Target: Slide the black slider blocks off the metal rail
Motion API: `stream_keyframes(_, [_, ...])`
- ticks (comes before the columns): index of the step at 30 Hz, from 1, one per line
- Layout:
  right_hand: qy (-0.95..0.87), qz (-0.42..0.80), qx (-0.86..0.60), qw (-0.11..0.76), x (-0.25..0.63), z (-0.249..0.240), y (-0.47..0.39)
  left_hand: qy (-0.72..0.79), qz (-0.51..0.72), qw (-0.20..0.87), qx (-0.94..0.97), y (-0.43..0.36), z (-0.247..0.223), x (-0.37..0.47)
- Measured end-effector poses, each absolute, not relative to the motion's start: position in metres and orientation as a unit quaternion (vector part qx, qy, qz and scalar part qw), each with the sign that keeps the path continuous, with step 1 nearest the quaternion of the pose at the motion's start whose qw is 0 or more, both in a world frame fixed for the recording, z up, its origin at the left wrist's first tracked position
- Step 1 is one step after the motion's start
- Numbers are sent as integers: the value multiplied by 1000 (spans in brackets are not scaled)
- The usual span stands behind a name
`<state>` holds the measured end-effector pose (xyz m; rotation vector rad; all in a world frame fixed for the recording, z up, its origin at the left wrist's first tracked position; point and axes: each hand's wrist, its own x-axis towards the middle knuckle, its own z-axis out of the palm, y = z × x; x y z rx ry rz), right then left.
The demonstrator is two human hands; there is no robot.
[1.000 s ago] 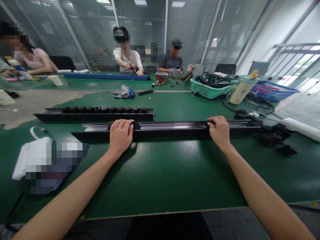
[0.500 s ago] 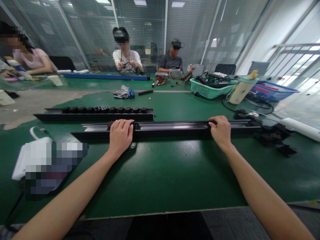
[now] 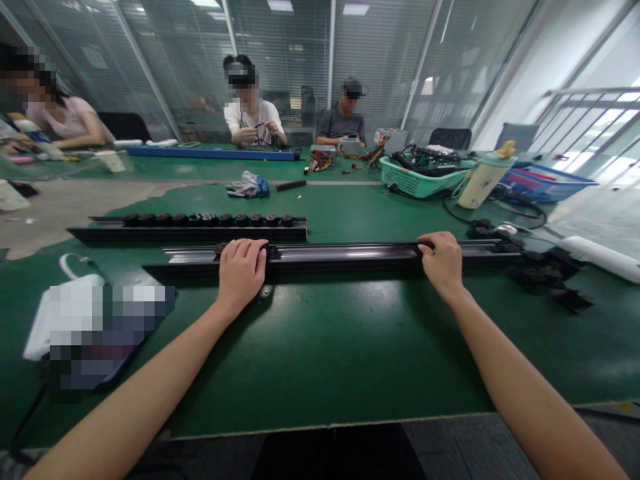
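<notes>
A long black metal rail (image 3: 345,263) with a shiny inner channel lies across the green table. My left hand (image 3: 243,267) is closed over a black socket module (image 3: 270,251) in its left half, fingers curled round it and mostly covering it. Farther right, my right hand (image 3: 443,263) pinches a small black piece (image 3: 427,247) in the channel, largely hidden by thumb and fingers. Behind, on the left, a second black rail (image 3: 200,233) carries a row of several round black socket modules (image 3: 225,219). Several loose black modules (image 3: 545,270) lie beyond the right end.
A phone (image 3: 110,347) and white charger (image 3: 70,313) lie at left. Grey-blue gloves (image 3: 247,185), a green basket (image 3: 425,183) of cables, a cream bottle (image 3: 483,180) and a blue basket (image 3: 550,183) stand farther back. A white roll (image 3: 607,260) lies right. Several people sit across the table.
My hands and the rail look unmoved. Across the table, the person in white has shifted their hands slightly.
</notes>
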<state>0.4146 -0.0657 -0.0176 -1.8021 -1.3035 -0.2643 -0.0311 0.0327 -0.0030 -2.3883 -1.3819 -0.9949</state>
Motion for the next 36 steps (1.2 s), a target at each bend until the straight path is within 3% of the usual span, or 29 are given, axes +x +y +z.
stream_keyframes(36, [-482,-119,-747,442,431,-18,-67,-465,-341,97,-811,32,-2,-31])
